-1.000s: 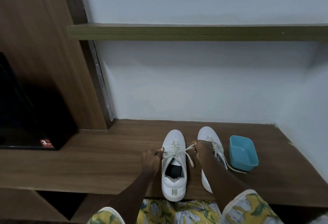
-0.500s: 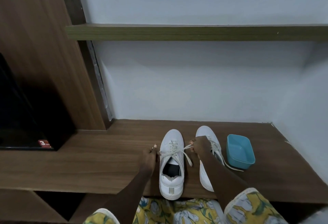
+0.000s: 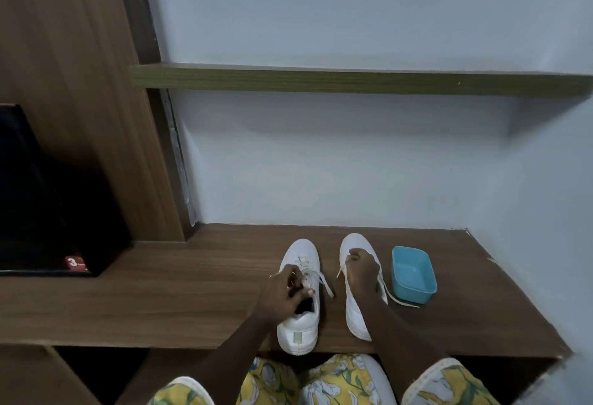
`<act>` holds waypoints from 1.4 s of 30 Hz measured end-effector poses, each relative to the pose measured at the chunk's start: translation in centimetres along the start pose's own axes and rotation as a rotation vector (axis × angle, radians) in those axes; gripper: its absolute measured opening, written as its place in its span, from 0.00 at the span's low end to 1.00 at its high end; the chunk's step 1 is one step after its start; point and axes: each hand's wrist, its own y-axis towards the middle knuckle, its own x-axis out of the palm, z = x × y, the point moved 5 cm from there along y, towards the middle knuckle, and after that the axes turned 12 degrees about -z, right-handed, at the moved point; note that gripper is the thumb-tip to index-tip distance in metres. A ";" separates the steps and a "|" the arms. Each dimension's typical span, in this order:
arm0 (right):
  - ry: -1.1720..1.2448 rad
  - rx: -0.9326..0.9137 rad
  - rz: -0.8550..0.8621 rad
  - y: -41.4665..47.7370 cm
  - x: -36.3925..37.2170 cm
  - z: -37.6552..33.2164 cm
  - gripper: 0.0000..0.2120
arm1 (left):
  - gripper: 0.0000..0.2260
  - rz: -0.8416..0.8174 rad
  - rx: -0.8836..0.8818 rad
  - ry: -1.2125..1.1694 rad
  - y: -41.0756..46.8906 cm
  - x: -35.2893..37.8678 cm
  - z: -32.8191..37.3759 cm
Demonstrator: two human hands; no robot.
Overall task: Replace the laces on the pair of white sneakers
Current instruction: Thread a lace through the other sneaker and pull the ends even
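Two white sneakers stand side by side on the wooden desk [image 3: 179, 305], toes toward the wall. My left hand [image 3: 284, 292] lies over the tongue of the left sneaker [image 3: 298, 329], its fingers curled on the cream lace [image 3: 324, 286]; a short lace end sticks out at its left. My right hand [image 3: 362, 271] rests on top of the right sneaker [image 3: 356, 242], fingers curled, and pinches a short cream lace end at its left side. Another lace [image 3: 398, 300] trails from the right sneaker onto the desk. Both hands hide most of the eyelets.
A light blue plastic tub [image 3: 414, 276] sits just right of the right sneaker. A wooden shelf [image 3: 353, 80] runs across the wall above. A dark screen [image 3: 35, 196] fills the recess at left. The wall corner closes the desk on the right.
Both hands were pulling the left sneaker's lace ends apart sideways. My left hand has now moved onto that sneaker's tongue, and my right hand has shifted right onto the other sneaker.
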 end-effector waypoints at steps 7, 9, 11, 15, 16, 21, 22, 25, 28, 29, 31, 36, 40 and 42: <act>-0.688 -0.073 -0.019 -3.6 -0.1 2.8 0.16 | 0.30 -0.274 -0.077 0.698 -1.7 3.5 0.3; -0.827 -0.033 -0.076 -4.4 0.1 4.0 0.19 | 0.29 -0.301 -0.112 0.685 -2.3 4.6 0.1; -0.907 -0.044 -0.119 -4.8 0.5 4.5 0.16 | 0.30 -0.332 -0.172 0.585 -2.3 5.3 -0.1; -0.994 -0.092 -0.201 -4.6 1.2 4.4 0.13 | 0.35 -0.420 -0.266 0.487 -0.7 6.1 -0.3; -0.996 -0.101 -0.240 -4.5 1.4 4.4 0.13 | 0.34 -0.423 -0.278 0.475 -0.3 6.2 -0.3; -0.981 -0.159 -0.325 -3.7 2.2 4.7 0.14 | 0.31 -0.387 -0.286 0.492 2.2 7.7 -0.3; -0.972 -0.178 -0.348 -3.4 2.4 4.9 0.15 | 0.30 -0.371 -0.281 0.489 2.7 8.0 -0.2; -0.949 -0.209 -0.414 -2.5 2.7 4.8 0.16 | 0.27 -0.318 -0.258 0.444 3.9 8.6 -0.2; -0.928 -0.229 -0.435 -1.8 3.0 4.3 0.15 | 0.24 -0.301 -0.231 0.442 4.8 8.8 -0.3; -0.924 -0.233 -0.435 -1.4 3.2 4.2 0.15 | 0.24 -0.290 -0.219 0.443 5.2 8.7 -0.4; -0.916 -0.246 -0.420 -0.6 3.3 3.9 0.14 | 0.25 -0.285 -0.193 0.454 5.8 8.5 -0.5; -0.850 -0.337 -0.286 0.4 3.2 3.1 0.09 | 0.19 -0.250 -0.092 0.506 6.8 7.6 -0.2; -0.797 -0.418 -0.142 1.1 4.0 3.6 0.06 | 0.17 -0.175 0.053 0.606 7.0 6.9 -0.2; -0.815 -0.414 -0.098 1.5 4.1 3.8 0.07 | 0.16 -0.151 0.098 0.630 7.4 6.7 -0.2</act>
